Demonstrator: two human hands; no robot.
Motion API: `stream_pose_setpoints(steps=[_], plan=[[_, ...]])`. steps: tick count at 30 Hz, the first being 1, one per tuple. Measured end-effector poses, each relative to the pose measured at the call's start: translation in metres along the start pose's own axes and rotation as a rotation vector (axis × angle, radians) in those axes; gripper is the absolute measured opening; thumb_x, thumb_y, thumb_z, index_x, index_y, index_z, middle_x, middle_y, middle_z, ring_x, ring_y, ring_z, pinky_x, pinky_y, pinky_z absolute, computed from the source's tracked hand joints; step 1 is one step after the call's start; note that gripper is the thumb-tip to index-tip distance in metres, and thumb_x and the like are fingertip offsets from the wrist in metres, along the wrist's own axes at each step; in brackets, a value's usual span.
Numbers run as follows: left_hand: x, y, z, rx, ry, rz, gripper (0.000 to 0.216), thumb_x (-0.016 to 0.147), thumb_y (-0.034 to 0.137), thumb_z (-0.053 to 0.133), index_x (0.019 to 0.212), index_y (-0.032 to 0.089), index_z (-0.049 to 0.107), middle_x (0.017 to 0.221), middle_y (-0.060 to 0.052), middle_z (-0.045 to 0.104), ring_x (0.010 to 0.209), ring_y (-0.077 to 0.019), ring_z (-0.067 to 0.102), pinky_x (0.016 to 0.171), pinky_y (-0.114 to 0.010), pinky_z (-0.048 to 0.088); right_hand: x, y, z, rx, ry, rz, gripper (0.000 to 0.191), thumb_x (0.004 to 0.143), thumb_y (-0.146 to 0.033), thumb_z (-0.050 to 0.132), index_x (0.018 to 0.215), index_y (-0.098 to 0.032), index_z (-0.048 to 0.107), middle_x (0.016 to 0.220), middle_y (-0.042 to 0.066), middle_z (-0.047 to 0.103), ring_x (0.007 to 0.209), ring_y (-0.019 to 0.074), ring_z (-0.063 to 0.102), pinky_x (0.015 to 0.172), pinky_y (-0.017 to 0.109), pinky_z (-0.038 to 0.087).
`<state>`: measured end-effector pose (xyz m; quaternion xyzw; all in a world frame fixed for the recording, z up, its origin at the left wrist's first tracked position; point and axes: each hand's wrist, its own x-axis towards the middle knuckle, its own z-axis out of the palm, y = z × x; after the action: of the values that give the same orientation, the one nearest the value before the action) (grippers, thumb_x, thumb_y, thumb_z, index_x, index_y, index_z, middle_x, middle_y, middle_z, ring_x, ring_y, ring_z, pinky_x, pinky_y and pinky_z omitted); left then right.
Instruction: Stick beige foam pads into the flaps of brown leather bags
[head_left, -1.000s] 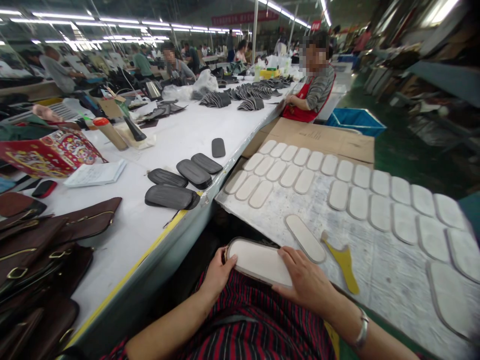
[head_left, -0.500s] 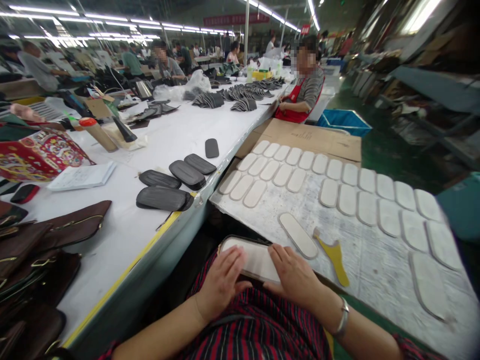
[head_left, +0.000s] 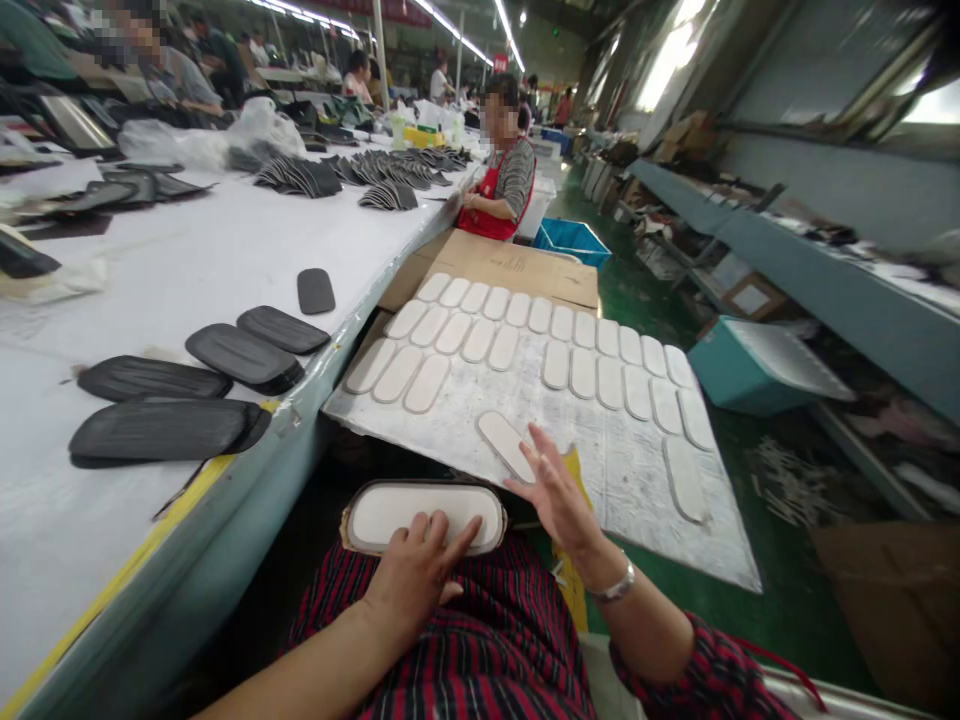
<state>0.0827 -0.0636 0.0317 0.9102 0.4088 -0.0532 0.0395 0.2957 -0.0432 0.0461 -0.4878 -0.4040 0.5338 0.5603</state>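
Note:
A white oval piece (head_left: 375,515) sits on a dark-rimmed oval of the same shape across my lap. My left hand (head_left: 420,565) lies on its right part, fingers stretched out and pressing nothing between them. Off to the right, my right hand (head_left: 559,495) is raised at the board's near edge, fingers apart and holding nothing. Just beyond its fingertips, a loose white oval piece (head_left: 501,440) lies slanted on the board. A yellow flat tool (head_left: 574,466) shows behind my right hand, mostly hidden by it.
Rows of white oval pieces (head_left: 517,310) cover much of the whitish board (head_left: 495,390). On the white table (head_left: 187,270) at left lie dark oval pieces (head_left: 157,425). A person in a red apron (head_left: 491,205) sits beyond, near a blue crate (head_left: 574,240). A teal bin (head_left: 757,365) stands right.
My right hand has lifted off the white piece on my lap and moved right, opening over the board. My left hand stays on the piece. The view has turned right.

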Motion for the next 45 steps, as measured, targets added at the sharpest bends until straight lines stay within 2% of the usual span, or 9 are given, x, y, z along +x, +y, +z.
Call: stream_pose_setpoints(steps=[2,4,8,12,17,22,27,36,45], plan=[[0.006,0.007,0.002,0.065,-0.026,0.004,0.089,0.061,0.049,0.07,0.136,0.04,0.022,0.114,-0.013,0.048,0.095,-0.0322,0.048,0.066,-0.042,0.047,0.002,-0.005,-0.014,0.103,0.226,-0.061,0.041,0.084,-0.046,0.048,0.124,-0.037,0.04,0.144,-0.003,0.021,0.13,0.0232,0.023,0.089,0.044,0.044],[0.01,0.011,0.003,0.089,-0.051,0.007,0.085,0.063,0.048,0.069,0.135,0.041,0.024,0.111,-0.013,0.047,0.093,-0.0315,0.048,0.063,-0.041,0.047,0.001,-0.006,-0.027,0.1,0.334,-0.061,0.038,0.081,-0.044,0.053,0.117,-0.033,0.047,0.137,0.0,0.032,0.126,0.0223,0.031,0.089,0.042,0.045],[0.013,0.012,0.004,0.09,-0.067,0.007,0.073,0.073,0.042,0.063,0.135,0.04,0.025,0.106,-0.011,0.047,0.09,-0.0286,0.047,0.06,-0.037,0.047,-0.013,0.007,-0.037,-0.065,0.243,0.147,0.035,0.075,-0.041,0.062,0.104,-0.023,0.053,0.113,0.005,0.051,0.109,0.0205,0.048,0.084,0.035,0.048],[0.013,0.014,0.003,0.125,-0.059,-0.038,0.058,0.083,0.027,0.051,0.134,0.042,0.028,0.106,-0.011,0.046,0.091,-0.0271,0.046,0.059,-0.034,0.046,-0.025,0.034,-0.03,-0.186,0.184,0.408,0.029,0.073,-0.044,0.06,0.084,-0.019,0.051,0.08,0.001,0.055,0.073,0.0149,0.058,0.061,0.03,0.051],[0.015,0.018,-0.001,0.109,-0.083,-0.051,0.068,0.075,0.042,0.061,0.134,0.042,0.028,0.104,-0.01,0.045,0.092,-0.0275,0.044,0.061,-0.035,0.046,-0.036,0.066,-0.022,-0.014,0.034,0.629,0.032,0.079,-0.05,0.049,0.074,-0.018,0.047,0.058,-0.004,0.05,0.044,0.0097,0.05,0.047,0.026,0.044],[0.015,0.019,-0.006,0.071,-0.131,-0.024,0.078,0.064,0.049,0.068,0.132,0.04,0.032,0.104,-0.009,0.044,0.092,-0.0281,0.043,0.061,-0.036,0.046,-0.044,0.086,-0.017,0.369,-0.076,0.564,0.028,0.075,-0.043,0.061,0.074,-0.019,0.047,0.061,-0.005,0.05,0.05,0.0084,0.047,0.05,0.022,0.041],[0.011,0.014,-0.008,0.032,-0.131,0.045,0.08,0.062,0.044,0.072,0.132,0.038,0.033,0.102,-0.009,0.046,0.091,-0.0282,0.043,0.061,-0.036,0.045,-0.047,0.096,-0.012,0.585,-0.094,0.525,0.023,0.076,-0.036,0.063,0.074,-0.018,0.049,0.066,-0.003,0.049,0.057,0.0085,0.046,0.056,0.02,0.039],[0.013,0.011,-0.007,0.025,-0.151,0.052,0.082,0.059,0.046,0.073,0.131,0.036,0.035,0.101,-0.009,0.046,0.089,-0.0274,0.043,0.061,-0.034,0.044,-0.046,0.093,-0.01,0.654,-0.125,0.549,0.021,0.074,-0.032,0.065,0.075,-0.019,0.048,0.067,-0.003,0.047,0.06,0.0095,0.046,0.06,0.022,0.039],[0.017,0.001,-0.005,0.022,-0.133,0.093,0.074,0.067,0.043,0.068,0.132,0.037,0.033,0.098,-0.008,0.047,0.087,-0.0261,0.043,0.059,-0.032,0.041,-0.04,0.094,-0.008,0.664,-0.128,0.588,0.026,0.069,-0.033,0.07,0.077,-0.021,0.049,0.07,-0.004,0.05,0.064,0.0103,0.048,0.063,0.022,0.041]])
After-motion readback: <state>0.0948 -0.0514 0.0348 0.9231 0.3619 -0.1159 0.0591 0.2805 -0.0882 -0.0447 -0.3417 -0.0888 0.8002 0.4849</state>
